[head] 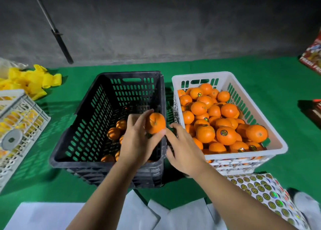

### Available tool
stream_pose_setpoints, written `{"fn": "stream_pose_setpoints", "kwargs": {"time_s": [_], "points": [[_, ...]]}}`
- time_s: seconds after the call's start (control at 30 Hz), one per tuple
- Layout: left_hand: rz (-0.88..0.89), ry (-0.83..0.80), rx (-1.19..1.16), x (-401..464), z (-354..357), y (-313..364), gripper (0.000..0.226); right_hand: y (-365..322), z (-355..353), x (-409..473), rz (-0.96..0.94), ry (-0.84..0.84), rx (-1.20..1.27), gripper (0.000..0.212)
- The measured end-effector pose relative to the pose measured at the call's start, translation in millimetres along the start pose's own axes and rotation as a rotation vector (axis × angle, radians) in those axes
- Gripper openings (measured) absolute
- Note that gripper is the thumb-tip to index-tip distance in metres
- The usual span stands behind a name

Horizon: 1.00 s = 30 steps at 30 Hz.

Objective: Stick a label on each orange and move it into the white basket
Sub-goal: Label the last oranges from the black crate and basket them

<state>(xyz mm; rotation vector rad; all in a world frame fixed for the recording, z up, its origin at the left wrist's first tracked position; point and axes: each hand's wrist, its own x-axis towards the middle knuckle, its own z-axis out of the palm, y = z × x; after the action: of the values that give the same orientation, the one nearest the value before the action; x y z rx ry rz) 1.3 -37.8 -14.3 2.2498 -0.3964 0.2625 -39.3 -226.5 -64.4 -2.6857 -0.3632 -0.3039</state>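
Note:
My left hand [137, 139] holds an orange [155, 125] between thumb and fingers above the right rim of the black crate [74, 142], which has several oranges [113, 133] on its bottom. My right hand [184, 149] hovers just right of that orange, over the gap between the crates, its fingers loosely extended towards the fruit; whether a label is on a fingertip I cannot tell. The white basket [271, 130] on the right is heaped with labelled oranges [225, 135]. A sheet of round labels [260, 191] lies at the lower right.
A green cloth [286, 83] covers the table. White backing sheets [43, 216] lie at the near edge. On the left stand a white crate [22, 123] and yellow foam nets [29, 82]. Red boxes [312, 56] sit at the far right.

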Motion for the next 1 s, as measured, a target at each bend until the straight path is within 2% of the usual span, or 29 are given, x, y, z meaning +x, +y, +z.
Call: {"fn": "stream_pose_setpoints", "kwargs": {"time_s": [0.1,0.2,0.27,0.4,0.47,0.53,0.57,0.7,0.8,0.9,1.0], "points": [[0.099,-0.033,-0.005,-54,19,16,0.076,3,1,-18,0.019,0.015,0.117,0.058],[0.247,0.040,0.046,-95,42,19,0.074,5,4,-39,0.035,0.008,0.184,0.079],[0.274,0.088,0.010,-110,52,18,0.071,3,7,-57,0.030,0.029,0.232,0.080],[0.347,0.015,-0.001,-141,74,7,0.071,-1,15,-102,0.150,0.078,0.348,0.094],[0.201,-0.060,-0.151,-163,92,3,0.071,2,28,-125,0.167,0.079,0.251,0.101],[-0.009,-0.136,-0.317,-184,111,-2,0.072,6,45,-148,0.253,0.032,0.233,0.095],[-0.057,-0.200,-0.360,-191,121,-7,0.072,9,53,-160,0.339,-0.020,0.244,0.090],[-0.123,-0.518,-0.404,-199,151,-25,0.070,33,71,-207,0.459,-0.266,-0.017,0.068],[-0.170,-0.657,-0.352,-199,168,-32,0.067,49,74,-228,0.526,-0.363,-0.095,0.050],[-0.171,-0.742,-0.282,-203,179,-45,0.063,58,74,-234,0.578,-0.451,-0.117,0.059],[-0.243,-0.738,-0.281,-200,184,-54,0.064,63,73,-238,0.648,-0.370,-0.159,0.063]]}}
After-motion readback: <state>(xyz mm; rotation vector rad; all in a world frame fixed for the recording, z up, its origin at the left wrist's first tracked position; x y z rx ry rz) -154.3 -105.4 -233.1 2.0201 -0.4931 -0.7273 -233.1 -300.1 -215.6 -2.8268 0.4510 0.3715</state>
